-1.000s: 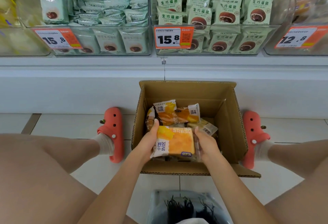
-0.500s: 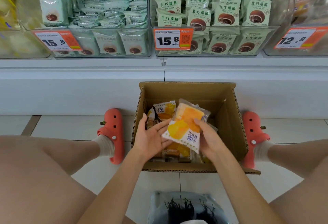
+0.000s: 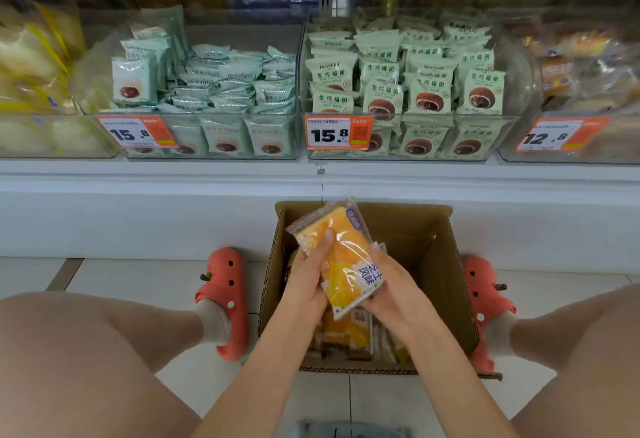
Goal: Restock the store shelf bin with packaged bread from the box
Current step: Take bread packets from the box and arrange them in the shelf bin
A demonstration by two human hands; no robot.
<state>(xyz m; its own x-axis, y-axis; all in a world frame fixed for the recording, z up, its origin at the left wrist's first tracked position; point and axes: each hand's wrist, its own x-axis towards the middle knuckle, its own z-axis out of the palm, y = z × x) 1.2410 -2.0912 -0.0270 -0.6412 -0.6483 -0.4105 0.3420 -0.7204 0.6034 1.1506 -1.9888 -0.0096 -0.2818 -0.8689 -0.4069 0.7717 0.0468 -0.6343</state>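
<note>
Bread pack [image 3: 341,257]: glossy crinkled plastic, yellow-orange, rectangular, tilted above the box at frame centre.
Left hand [image 3: 309,281]: gripping its left edge.
Right hand [image 3: 393,290]: cupping its lower right.
Box [image 3: 446,285]: corrugated cardboard, open.

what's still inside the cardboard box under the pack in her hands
More yellow-orange bread packs lie in the cardboard box; both hands and the held pack cover the rest.

Open box [image 3: 436,264] between two clogs [image 3: 227,299]
</note>
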